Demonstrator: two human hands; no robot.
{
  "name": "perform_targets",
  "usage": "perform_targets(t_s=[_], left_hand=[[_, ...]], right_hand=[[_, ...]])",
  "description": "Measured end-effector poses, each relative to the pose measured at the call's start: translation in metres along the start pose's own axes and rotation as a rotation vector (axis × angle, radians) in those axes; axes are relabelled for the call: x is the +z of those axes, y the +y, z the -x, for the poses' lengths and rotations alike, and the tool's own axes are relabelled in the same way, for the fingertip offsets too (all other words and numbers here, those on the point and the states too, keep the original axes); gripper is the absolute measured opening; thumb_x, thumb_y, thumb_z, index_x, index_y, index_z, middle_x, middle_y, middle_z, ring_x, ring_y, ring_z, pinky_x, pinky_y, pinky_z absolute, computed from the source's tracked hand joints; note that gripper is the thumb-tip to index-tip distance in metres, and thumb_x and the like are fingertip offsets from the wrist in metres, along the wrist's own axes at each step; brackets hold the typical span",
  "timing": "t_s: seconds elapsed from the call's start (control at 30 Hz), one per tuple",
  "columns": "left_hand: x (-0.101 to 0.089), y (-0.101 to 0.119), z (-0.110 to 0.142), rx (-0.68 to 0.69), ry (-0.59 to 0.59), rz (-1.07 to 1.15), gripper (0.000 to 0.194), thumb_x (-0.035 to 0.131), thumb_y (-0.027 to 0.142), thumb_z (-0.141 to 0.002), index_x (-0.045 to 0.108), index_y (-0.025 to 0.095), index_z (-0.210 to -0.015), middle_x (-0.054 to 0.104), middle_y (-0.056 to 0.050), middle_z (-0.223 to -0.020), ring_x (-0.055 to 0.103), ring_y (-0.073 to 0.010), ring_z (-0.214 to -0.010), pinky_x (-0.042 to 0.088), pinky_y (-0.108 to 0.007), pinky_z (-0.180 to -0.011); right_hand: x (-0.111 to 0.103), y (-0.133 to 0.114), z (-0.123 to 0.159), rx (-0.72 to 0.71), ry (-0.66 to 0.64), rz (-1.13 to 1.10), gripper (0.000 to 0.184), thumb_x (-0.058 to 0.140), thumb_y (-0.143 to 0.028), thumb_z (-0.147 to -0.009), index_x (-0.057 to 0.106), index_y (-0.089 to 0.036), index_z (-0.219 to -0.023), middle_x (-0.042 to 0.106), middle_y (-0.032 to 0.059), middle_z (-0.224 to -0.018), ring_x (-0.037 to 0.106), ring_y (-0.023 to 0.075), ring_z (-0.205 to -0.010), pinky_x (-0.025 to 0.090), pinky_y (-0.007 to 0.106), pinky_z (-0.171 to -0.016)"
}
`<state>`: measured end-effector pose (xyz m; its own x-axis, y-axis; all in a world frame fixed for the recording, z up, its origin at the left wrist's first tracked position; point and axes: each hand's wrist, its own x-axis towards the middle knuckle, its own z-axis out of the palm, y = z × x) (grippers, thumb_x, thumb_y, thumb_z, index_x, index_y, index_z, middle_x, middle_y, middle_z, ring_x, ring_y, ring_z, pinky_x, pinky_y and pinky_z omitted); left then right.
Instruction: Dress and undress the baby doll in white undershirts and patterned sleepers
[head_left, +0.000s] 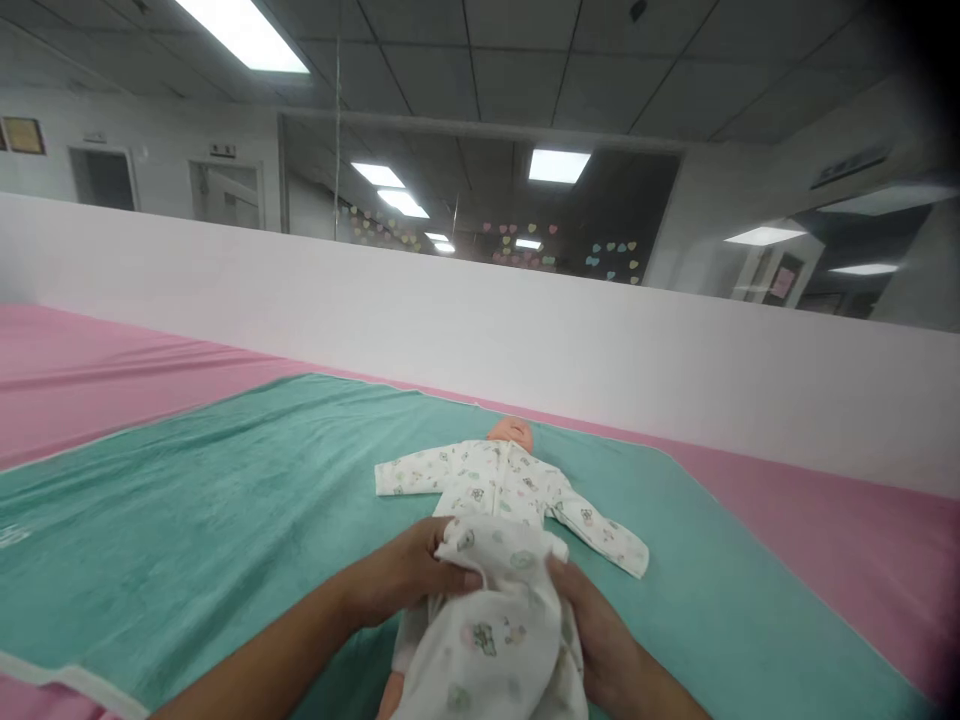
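A baby doll (513,432) lies on its back, its head far from me. It wears a white baby top (480,480) with small printed figures, sleeves spread to both sides. Nearer to me, a white printed garment that looks like baby pants (510,635) is bunched over the doll's lower body. My left hand (424,570) pinches its upper edge on the left, thumb on top. On the right side my right hand (589,610) grips the same edge, its fingers partly hidden by the cloth. A bit of the doll's leg shows at the bottom.
A teal towel (247,500) lies under the doll, over a pink sheet (810,520). Behind them runs a low white partition (465,330), with a large glass window (480,200) and doors beyond it.
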<state>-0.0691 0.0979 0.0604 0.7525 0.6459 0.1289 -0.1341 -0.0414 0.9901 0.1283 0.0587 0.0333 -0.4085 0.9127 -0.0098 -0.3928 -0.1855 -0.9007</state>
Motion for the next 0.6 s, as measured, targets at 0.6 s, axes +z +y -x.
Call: perform_targets(t_s=[0.6], left_hand=[[-0.018, -0.013, -0.008, 0.012, 0.204, 0.157, 0.035, 0.069, 0.043, -0.066, 0.057, 0.011, -0.074, 0.057, -0.001, -0.065, 0.051, -0.0114, -0.059, 0.038, -0.021, -0.055]], right_hand=[[0.031, -0.016, -0.039, -0.324, -0.402, 1.376, 0.018, 0.057, -0.034, -0.073, 0.061, -0.017, -0.073, 0.06, 0.0013, -0.067, 0.052, 0.0136, -0.064, 0.039, 0.025, -0.061]])
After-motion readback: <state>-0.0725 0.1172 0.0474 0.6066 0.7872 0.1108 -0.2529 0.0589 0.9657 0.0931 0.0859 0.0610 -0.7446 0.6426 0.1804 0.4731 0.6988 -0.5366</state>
